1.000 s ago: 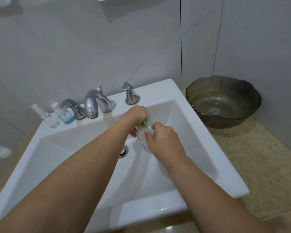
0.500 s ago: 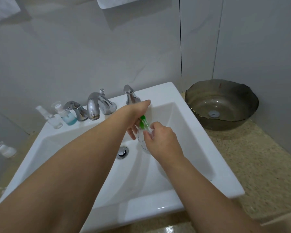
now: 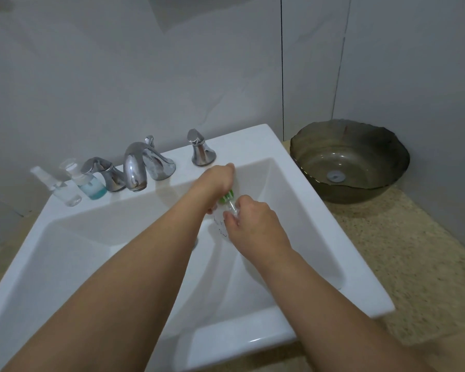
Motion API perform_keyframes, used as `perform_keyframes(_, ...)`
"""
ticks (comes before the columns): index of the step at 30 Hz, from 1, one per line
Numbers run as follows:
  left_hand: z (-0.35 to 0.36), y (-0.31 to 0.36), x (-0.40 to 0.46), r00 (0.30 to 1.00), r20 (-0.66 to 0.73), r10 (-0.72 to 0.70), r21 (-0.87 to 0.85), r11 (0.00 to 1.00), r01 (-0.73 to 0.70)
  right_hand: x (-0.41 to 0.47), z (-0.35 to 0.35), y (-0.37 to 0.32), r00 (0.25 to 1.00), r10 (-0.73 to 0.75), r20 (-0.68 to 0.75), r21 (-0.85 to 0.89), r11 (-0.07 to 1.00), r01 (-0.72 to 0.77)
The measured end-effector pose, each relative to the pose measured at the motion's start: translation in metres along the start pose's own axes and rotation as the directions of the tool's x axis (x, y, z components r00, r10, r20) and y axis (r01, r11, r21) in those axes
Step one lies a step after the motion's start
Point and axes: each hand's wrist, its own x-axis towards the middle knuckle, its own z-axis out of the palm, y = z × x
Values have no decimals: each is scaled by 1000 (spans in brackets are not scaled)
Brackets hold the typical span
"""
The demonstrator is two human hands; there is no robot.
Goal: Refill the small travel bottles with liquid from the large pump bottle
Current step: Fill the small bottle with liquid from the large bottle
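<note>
**Both hands on a clear bottle over the white basin**

Grey tiled walls close off a corner; below them a speckled beige stone counter (image 3: 414, 264) carries a white rectangular ceramic sink (image 3: 253, 342). On the sink's back ledge stands a chrome tap spout (image 3: 134, 167), flanked by a left chrome lever (image 3: 102, 173) and a right chrome lever (image 3: 200, 149).

At the ledge's left end, two small travel bottles stand upright, just beside each other: a clear spray bottle holding colourless liquid (image 3: 62, 189) and a clear pump-top bottle holding blue liquid (image 3: 90, 183). Both are well apart from the hands.

Over the basin's right half, the right hand (image 3: 255, 226) grips a clear plastic bottle with dark printing (image 3: 222, 224), fingers curled round its body. The left hand (image 3: 215, 181) sits above it at the bottle's green top (image 3: 227, 196); knuckles face up and the fingers are hidden beneath, so I cannot tell their hold. Motion blur softens this area.

Right of the sink, on the counter near the wall, sits a dark smoky glass bowl with a wavy rim (image 3: 301, 154); a pale round disc (image 3: 336, 175) lies at its bottom.
</note>
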Motion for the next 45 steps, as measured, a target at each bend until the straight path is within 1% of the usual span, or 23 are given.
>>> perform_keyframes(4, -3, 2, 0, 999, 38, -37, -49, 998, 39, 2, 2, 1, 1000, 6, 2, -28, 1000, -6)
perform_keyframes(6, -4, -1, -2, 987, 126, -99, -105, 988, 113, 3, 3, 2, 1000, 13, -4, -33, 999, -13)
perform_keyframes(8, -8, -3, -6, 956, 245, -164, -182, 960, 212, 2, 3, 1, 1000, 8, -11, -43, 999, -9)
perform_keyframes(9, -10, -3, -8, 943, 282, -179, -189, 953, 237, 1, 2, 0, 1000, 3, -20, -47, 999, -4)
perform_keyframes(13, -22, 3, -11, 915, 344, -209, -192, 939, 287, -1, -2, -3, 998, -9, -62, -13, 1000, 8)
perform_keyframes(17, -34, 7, -6, 918, 333, -214, -171, 944, 282, -2, -3, -4, 995, -25, -93, -3, 1000, 25)
perform_keyframes(22, -35, 21, -6, 930, 323, -175, -51, 978, 201, -3, -4, -3, 994, -32, -106, 4, 999, 32)
perform_keyframes(25, -30, 20, -6, 935, 305, -180, -16, 981, 194, -3, -3, -2, 994, -31, -100, 5, 999, 32)
perform_keyframes(30, -25, 13, 0, 930, 313, -192, -52, 974, 219, -1, -3, -2, 996, -36, -85, 2, 999, 37)
perform_keyframes(35, -7, 9, 8, 979, 180, -91, -145, 982, 118, 1, 1, 1, 999, -9, -52, -49, 999, 6)
perform_keyframes(37, -3, 7, 11, 984, 166, -72, -162, 982, 99, 1, 1, 1, 999, -2, -39, -53, 999, 0)
perform_keyframes(42, -1, 7, 12, 981, 177, -78, -164, 981, 107, 0, 0, 0, 999, 26, -23, -29, 999, -27)
perform_keyframes(45, -1, 6, 12, 969, 213, -122, -157, 975, 158, 0, -1, 0, 999, 32, -27, -25, 999, -32)
